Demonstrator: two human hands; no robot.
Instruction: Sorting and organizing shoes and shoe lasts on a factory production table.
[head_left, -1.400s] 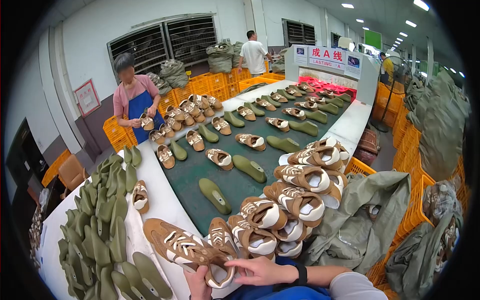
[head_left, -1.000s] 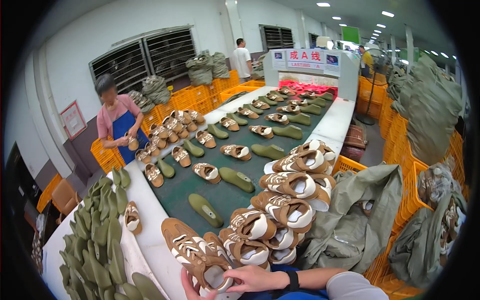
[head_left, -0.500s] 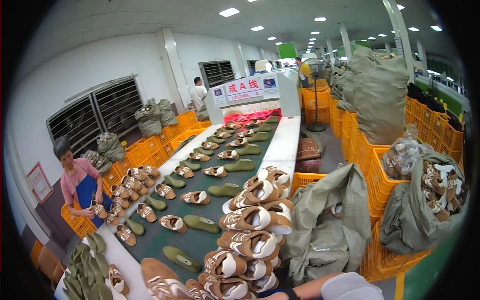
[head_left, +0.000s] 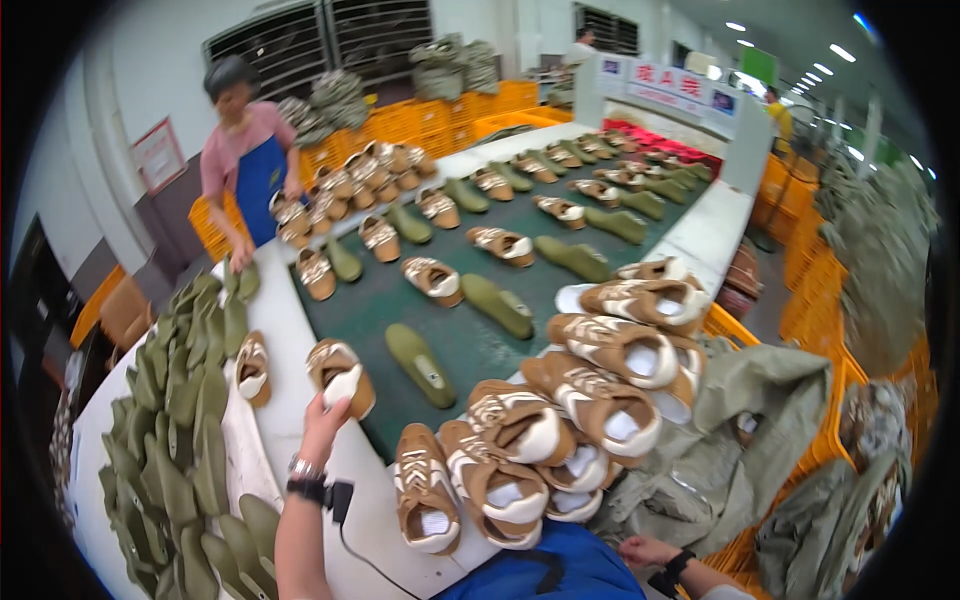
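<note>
Left hand [head_left: 322, 418] closed on the near end of a brown shoe [head_left: 342, 374], at the near left edge of the green belt [head_left: 470, 340]. Shoe's long axis pointed up and away from the hand, toward the green sole [head_left: 421, 364] just beside it. Right hand [head_left: 648, 551] low, well apart, grip not discernible.

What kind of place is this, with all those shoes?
Most likely a shoe factory. A long green conveyor belt carries brown shoe uppers and green soles. The person's left hand touches a shoe upper at the belt's edge, and stacked orange crates line the wall.
</note>
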